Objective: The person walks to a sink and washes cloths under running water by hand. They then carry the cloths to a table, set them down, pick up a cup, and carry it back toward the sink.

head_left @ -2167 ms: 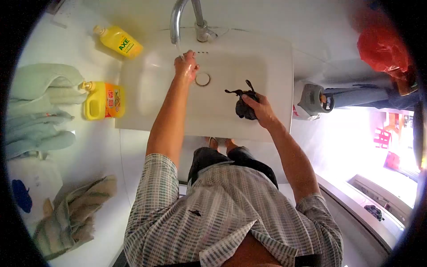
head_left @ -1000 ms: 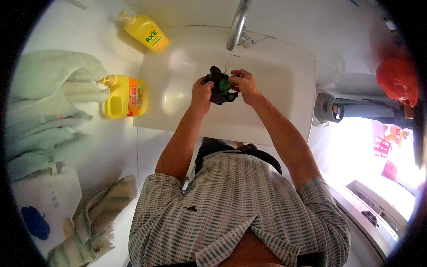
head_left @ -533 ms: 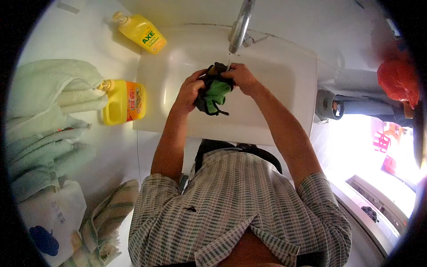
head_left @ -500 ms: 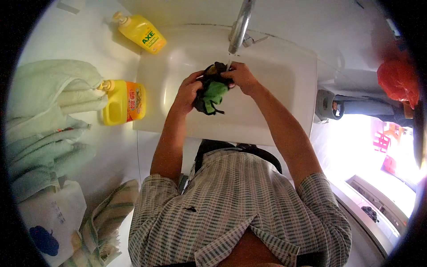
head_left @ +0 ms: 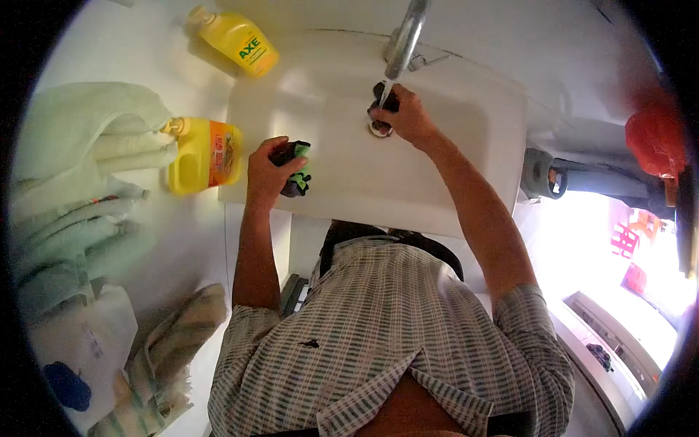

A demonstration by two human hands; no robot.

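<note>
Against the left part of the white sink (head_left: 349, 193), my left hand (head_left: 271, 173) is closed around a crumpled black and green cloth (head_left: 299, 175). Under the metal tap (head_left: 408, 40), my right hand (head_left: 409, 116) grips a dark, bunched cloth (head_left: 381, 93). A thin stream of water runs from the spout onto it, close above the drain (head_left: 378, 131). The two cloths appear separate. Their exact kind is not clear.
A yellow AXE pump bottle (head_left: 244, 45) stands at the sink's back left corner. A larger yellow jug (head_left: 193, 164) with a pump sits beside the left rim. Pale cloths (head_left: 87, 131) hang at left; a red bag (head_left: 655, 138) hangs at right.
My hands have parted. The left has moved left and toward me with the black and green cloth, while the right stays by the water stream with the dark cloth.
</note>
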